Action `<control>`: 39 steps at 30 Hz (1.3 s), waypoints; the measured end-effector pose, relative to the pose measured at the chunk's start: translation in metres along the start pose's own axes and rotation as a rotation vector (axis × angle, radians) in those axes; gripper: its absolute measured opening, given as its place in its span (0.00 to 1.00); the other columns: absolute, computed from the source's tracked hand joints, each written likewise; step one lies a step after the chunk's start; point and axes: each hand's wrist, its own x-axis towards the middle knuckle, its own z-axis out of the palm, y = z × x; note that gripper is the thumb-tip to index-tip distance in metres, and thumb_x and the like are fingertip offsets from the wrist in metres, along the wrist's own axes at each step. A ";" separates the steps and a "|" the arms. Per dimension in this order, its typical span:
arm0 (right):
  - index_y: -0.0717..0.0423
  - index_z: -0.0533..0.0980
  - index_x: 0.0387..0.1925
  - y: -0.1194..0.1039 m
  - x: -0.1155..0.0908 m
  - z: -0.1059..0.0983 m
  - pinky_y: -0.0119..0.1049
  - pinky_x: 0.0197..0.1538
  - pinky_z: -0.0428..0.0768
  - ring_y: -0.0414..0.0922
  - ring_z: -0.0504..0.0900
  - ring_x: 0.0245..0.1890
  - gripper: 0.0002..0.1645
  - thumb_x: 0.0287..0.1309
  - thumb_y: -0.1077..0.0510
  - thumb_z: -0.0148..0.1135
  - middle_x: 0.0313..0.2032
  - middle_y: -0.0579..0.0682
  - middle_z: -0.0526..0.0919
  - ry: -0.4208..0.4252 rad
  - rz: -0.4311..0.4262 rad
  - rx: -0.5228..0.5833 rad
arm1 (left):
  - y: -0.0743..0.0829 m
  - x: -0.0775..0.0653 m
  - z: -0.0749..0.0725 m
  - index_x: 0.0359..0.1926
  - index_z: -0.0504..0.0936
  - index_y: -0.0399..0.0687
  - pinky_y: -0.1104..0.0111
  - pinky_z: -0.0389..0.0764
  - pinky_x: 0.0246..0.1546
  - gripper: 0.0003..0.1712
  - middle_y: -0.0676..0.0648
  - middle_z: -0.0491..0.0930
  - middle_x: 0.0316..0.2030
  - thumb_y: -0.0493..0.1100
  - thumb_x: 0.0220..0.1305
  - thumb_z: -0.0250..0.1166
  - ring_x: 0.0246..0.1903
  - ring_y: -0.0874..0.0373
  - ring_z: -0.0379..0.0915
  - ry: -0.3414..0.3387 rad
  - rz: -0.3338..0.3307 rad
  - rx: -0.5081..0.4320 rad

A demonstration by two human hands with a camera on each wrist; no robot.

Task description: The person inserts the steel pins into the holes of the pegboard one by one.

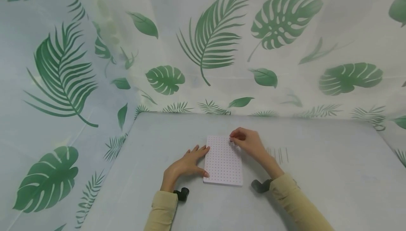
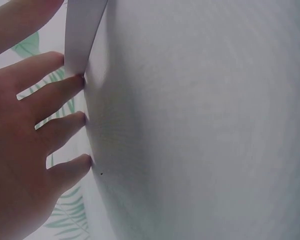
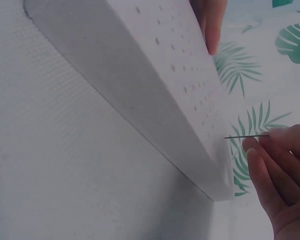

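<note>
A white rectangular board (image 1: 223, 162) with rows of small dot-like holes lies on the table in the head view. My left hand (image 1: 186, 164) is at its left side, fingers spread and fairly straight, with thumb and fingertips touching the edge. The left wrist view shows the board's pale side (image 2: 84, 35) by those fingertips. Over the board's far right corner, my right hand (image 1: 248, 142) pinches a thin metal pin (image 3: 246, 136) between thumb and fingertips. In the right wrist view the pin's free end points at the holed face; whether it touches a hole I cannot tell.
Several thin rods (image 1: 280, 155) lie side by side on the white table (image 1: 330, 174), right of the board and partly behind my right forearm. A leaf-printed curtain (image 1: 222, 93) borders the table's back and left. Black wrist devices (image 1: 182, 194) sit under both cuffs.
</note>
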 end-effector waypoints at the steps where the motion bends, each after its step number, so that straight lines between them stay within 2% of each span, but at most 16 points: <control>1: 0.56 0.84 0.41 0.001 -0.001 0.000 0.45 0.50 0.88 0.49 0.89 0.42 0.06 0.63 0.62 0.69 0.40 0.52 0.90 -0.001 0.000 0.000 | 0.000 0.000 0.000 0.80 0.58 0.45 0.45 0.40 0.81 0.58 0.43 0.53 0.81 0.48 0.54 0.80 0.82 0.41 0.39 0.000 -0.001 0.000; 11: 0.58 0.84 0.46 0.010 -0.008 0.002 0.47 0.51 0.88 0.50 0.89 0.43 0.11 0.61 0.63 0.71 0.41 0.53 0.90 0.038 -0.026 0.002 | 0.001 -0.002 -0.001 0.80 0.58 0.45 0.45 0.40 0.81 0.58 0.42 0.53 0.81 0.47 0.54 0.80 0.82 0.40 0.39 -0.001 0.003 -0.011; 14: 0.57 0.84 0.46 0.013 -0.012 0.000 0.45 0.50 0.87 0.49 0.89 0.42 0.11 0.61 0.63 0.71 0.41 0.53 0.90 0.052 -0.028 0.006 | 0.002 -0.002 -0.001 0.80 0.59 0.44 0.45 0.40 0.81 0.58 0.42 0.53 0.81 0.47 0.53 0.80 0.81 0.40 0.39 0.002 0.005 -0.014; 21: 0.55 0.85 0.45 0.021 -0.022 -0.011 0.32 0.42 0.84 0.45 0.88 0.38 0.10 0.61 0.61 0.71 0.42 0.52 0.90 0.066 -0.021 -0.015 | 0.003 -0.002 -0.002 0.80 0.59 0.43 0.44 0.40 0.81 0.58 0.41 0.54 0.80 0.46 0.53 0.80 0.81 0.39 0.38 0.001 0.008 -0.024; 27: 0.54 0.85 0.46 0.026 -0.030 -0.023 0.31 0.35 0.79 0.43 0.83 0.33 0.10 0.63 0.62 0.69 0.41 0.52 0.89 0.087 0.006 -0.086 | 0.003 -0.003 -0.002 0.79 0.59 0.43 0.44 0.40 0.81 0.58 0.41 0.54 0.80 0.46 0.52 0.80 0.81 0.39 0.39 -0.002 0.014 -0.024; 36: 0.54 0.85 0.47 0.031 -0.038 -0.031 0.31 0.26 0.78 0.42 0.79 0.27 0.10 0.65 0.61 0.67 0.42 0.54 0.89 0.091 0.072 -0.077 | 0.004 -0.003 -0.001 0.80 0.59 0.44 0.44 0.40 0.81 0.57 0.41 0.53 0.80 0.46 0.54 0.80 0.81 0.39 0.39 -0.010 0.012 -0.015; 39: 0.53 0.85 0.46 0.032 -0.037 -0.033 0.31 0.26 0.78 0.41 0.79 0.26 0.09 0.64 0.61 0.68 0.41 0.54 0.89 0.099 0.061 -0.076 | 0.004 -0.003 -0.003 0.80 0.58 0.44 0.45 0.39 0.81 0.57 0.41 0.53 0.81 0.46 0.54 0.79 0.82 0.40 0.38 -0.009 0.001 -0.019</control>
